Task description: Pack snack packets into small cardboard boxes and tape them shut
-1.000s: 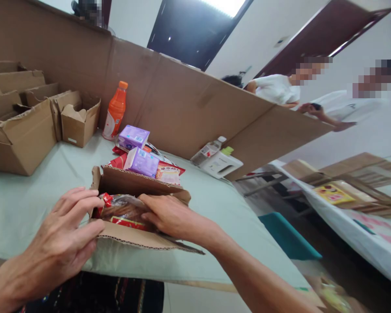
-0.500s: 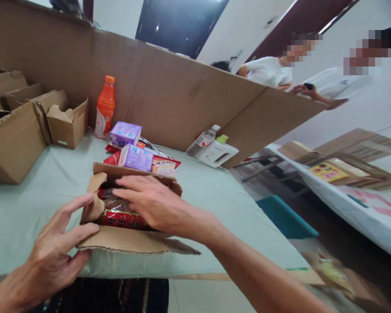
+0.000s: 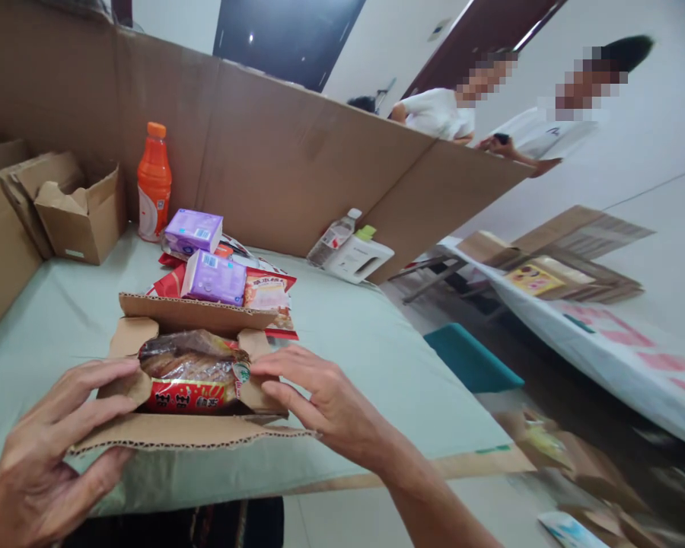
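An opened cardboard box lies in front of me with its flaps spread. Inside it is a clear plastic snack pack with a red printed band. My left hand holds the box's left side, fingers over the left flap and thumb below the front flap. At the right end, my right hand has its fingertips and thumb on the right flap, close to the pack's end. Just behind the box lie two purple tissue packs and red snack bags.
An orange drink bottle stands by small cardboard boxes at the left. A tilted clear bottle and white jug lean against the cardboard wall. Beyond it are two people. A teal stool sits right of the table.
My right hand has moved from over the snack pack to the box's right flap, uncovering the pack. My left hand stays at the box's left side. The whole view has shifted.
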`<state>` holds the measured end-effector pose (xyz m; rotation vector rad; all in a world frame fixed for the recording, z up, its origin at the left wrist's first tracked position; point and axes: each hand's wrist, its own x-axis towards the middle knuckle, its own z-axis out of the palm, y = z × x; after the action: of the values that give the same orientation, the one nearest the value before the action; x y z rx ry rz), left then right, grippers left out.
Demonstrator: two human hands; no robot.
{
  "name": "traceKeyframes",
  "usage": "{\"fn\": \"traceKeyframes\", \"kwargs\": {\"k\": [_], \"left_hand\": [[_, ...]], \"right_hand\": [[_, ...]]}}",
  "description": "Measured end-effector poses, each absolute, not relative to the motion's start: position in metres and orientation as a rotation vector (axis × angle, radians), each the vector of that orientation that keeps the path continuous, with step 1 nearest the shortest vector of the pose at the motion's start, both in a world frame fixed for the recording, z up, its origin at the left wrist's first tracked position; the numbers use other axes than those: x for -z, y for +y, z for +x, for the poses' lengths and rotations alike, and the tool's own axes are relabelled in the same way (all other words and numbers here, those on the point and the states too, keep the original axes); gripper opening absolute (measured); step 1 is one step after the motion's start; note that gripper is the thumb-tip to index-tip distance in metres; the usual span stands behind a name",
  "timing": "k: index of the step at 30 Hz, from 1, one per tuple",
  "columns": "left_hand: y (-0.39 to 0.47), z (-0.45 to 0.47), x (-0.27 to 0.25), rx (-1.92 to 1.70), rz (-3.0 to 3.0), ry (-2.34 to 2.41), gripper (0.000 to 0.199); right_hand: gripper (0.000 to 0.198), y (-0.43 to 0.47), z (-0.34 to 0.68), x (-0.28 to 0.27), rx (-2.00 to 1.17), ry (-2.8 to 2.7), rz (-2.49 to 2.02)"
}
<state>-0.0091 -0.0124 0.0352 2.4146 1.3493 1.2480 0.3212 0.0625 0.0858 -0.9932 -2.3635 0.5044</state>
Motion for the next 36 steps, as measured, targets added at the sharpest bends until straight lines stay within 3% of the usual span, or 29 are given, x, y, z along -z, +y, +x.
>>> {"fn": "traceKeyframes", "kwargs": {"k": [3,7,11,14,18,24,27,31,36], "left_hand": [[-0.007,-0.007,-0.042,-1.250,2.435,1.421,0.027],[0.004,0.001,-0.048,-1.274,2.418,1.669,0.047],[0.010,0.011,-0.049,-1.239,2.521,1.666,0.045],[0.009,0.014,-0.048,-1.238,2.535,1.691,0.040],[0.009,0.009,-0.043,-1.204,2.526,1.648,0.052],[0.021,0.001,-0.032,-1.153,2.542,1.430,0.040],[0.025,0.001,-0.031,-1.209,2.512,1.414,0.039],[0.027,-0.001,-0.028,-1.230,2.510,1.406,0.040],[0.021,-0.010,-0.022,-1.262,2.562,1.473,0.042]], "right_hand": [[0.029,0.068,0.324,-0.084,-0.577,-2.466,-0.935],[0.034,0.075,0.334,-0.080,-0.705,-2.329,-0.989],[0.026,0.082,0.334,-0.079,-0.430,-1.956,-1.085],[0.046,0.085,0.327,-0.078,-0.208,-2.040,-1.020],[0.055,0.079,0.326,-0.064,-0.207,-2.455,-0.794],[0.086,0.071,0.340,-0.039,-0.200,-2.651,-0.731],[0.081,0.080,0.339,-0.041,-0.180,-2.636,-0.761],[0.072,0.098,0.330,-0.049,-0.415,-2.635,-0.704],[0.078,0.102,0.322,-0.046,-0.565,-2.593,-0.624]]}}
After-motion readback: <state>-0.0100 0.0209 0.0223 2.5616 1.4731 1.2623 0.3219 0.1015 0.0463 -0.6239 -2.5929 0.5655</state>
